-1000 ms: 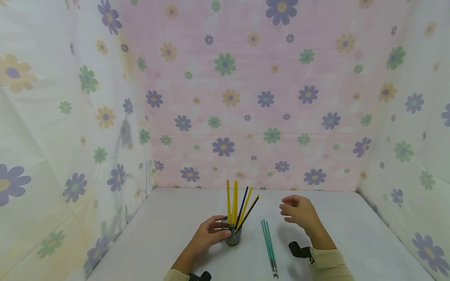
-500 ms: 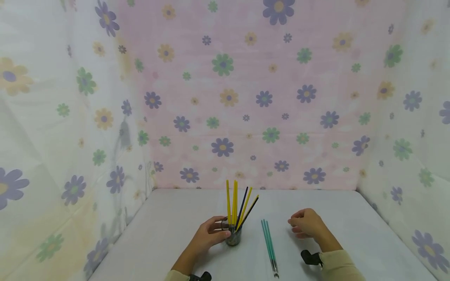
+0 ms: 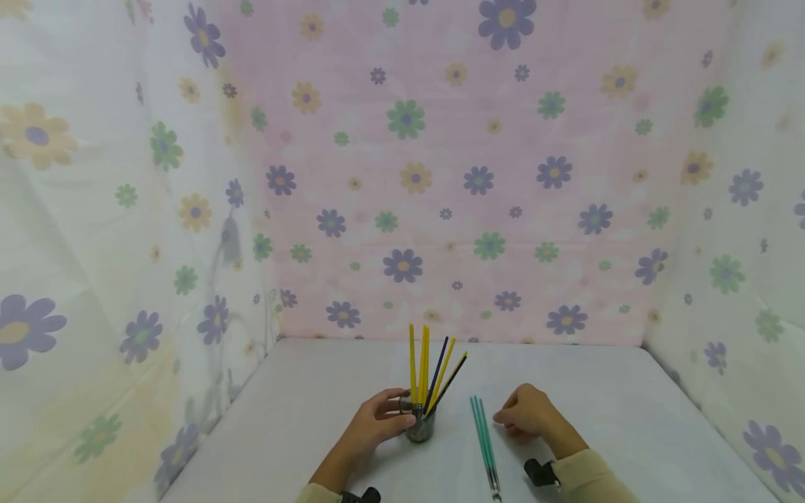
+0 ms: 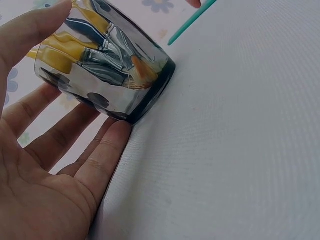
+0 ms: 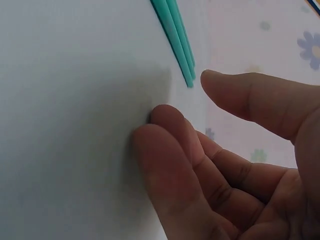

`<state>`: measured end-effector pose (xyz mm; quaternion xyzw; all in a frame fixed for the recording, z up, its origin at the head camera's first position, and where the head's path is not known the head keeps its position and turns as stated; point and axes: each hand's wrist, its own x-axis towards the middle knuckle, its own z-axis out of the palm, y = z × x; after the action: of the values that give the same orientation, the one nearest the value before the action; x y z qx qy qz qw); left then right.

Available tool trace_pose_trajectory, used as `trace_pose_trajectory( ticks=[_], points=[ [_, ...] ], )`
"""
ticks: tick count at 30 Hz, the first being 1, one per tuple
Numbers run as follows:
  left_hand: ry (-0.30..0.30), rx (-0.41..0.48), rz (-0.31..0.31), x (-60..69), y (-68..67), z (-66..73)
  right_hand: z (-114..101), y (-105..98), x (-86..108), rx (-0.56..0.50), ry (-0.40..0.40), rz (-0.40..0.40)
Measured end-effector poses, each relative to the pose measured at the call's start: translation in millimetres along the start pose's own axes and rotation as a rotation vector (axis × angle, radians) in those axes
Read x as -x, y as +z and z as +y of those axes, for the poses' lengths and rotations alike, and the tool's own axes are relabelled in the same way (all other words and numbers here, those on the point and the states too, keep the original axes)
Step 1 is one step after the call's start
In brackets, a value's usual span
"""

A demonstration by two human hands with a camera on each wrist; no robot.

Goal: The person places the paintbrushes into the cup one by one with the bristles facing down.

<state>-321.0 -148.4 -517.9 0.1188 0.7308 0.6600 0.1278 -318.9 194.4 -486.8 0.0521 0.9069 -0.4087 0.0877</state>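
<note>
My left hand [image 3: 377, 420] holds a clear glass [image 3: 420, 429], thumb on one side and fingers on the other. Several paintbrushes [image 3: 423, 367] with yellow or dark handles stand in that glass, handles up. Their bristles [image 4: 142, 74] sit near the dark-looking base in the left wrist view. Slim teal paintbrushes [image 3: 484, 436] lie side by side on the table, metal ends toward me. Just right of them hovers my right hand [image 3: 530, 413], holding nothing. In the right wrist view its thumb and loosely bent fingers are apart, close to the teal handle ends [image 5: 175, 42].
A white-covered table [image 3: 327, 370] spans the space below a pink flowered cloth [image 3: 440, 140] at the back. Flowered cloths hang on both sides too. A black strap-on camera [image 3: 539, 473] sits at my right wrist.
My right hand first drew down and to the right, then came back left toward the teal paintbrushes, lower than before. My left hand stays at the glass.
</note>
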Motion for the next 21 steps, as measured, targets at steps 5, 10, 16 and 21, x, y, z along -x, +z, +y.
trace_pose_trajectory(
  ticks=[5, 10, 16, 21],
  points=[
    [0.002, -0.005, -0.002, -0.7, 0.5, 0.6, -15, 12, 2.8, 0.065, -0.002, 0.002],
    [0.008, -0.012, -0.003, -0.5, 0.8, 1.2, -28, 20, 3.7, 0.109, 0.03, 0.011],
    [0.014, -0.009, -0.002, 0.0, 0.8, -0.4, -30, 28, 1.0, 0.133, 0.023, 0.011],
    [0.007, -0.007, -0.001, -0.1, 0.9, -0.5, -29, 29, 0.4, 0.129, 0.007, 0.013]
  ],
)
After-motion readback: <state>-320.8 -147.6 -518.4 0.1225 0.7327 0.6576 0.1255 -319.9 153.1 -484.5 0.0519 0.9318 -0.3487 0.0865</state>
